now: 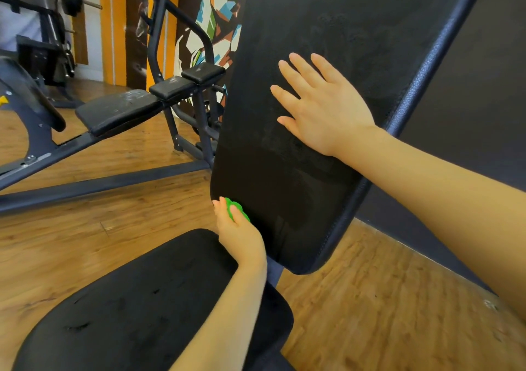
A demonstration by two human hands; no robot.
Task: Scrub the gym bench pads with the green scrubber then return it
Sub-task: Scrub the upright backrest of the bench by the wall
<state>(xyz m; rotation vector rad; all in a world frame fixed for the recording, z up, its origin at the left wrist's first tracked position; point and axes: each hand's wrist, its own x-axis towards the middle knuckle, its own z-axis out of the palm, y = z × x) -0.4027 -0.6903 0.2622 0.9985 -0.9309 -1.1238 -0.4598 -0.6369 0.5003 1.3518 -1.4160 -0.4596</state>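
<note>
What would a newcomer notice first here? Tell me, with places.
The big black back pad fills the centre and upper right, tilted up, with the right hand flat on it. At its lower left corner the left hand grips the bright green scrubber, above the seat pad.

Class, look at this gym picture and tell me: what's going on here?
A person is cleaning a gym bench. Their left hand holds a green scrubber against the lower left corner of the tilted back pad. Their right hand lies flat and open on the same pad higher up. The seat pad lies just below.
</note>
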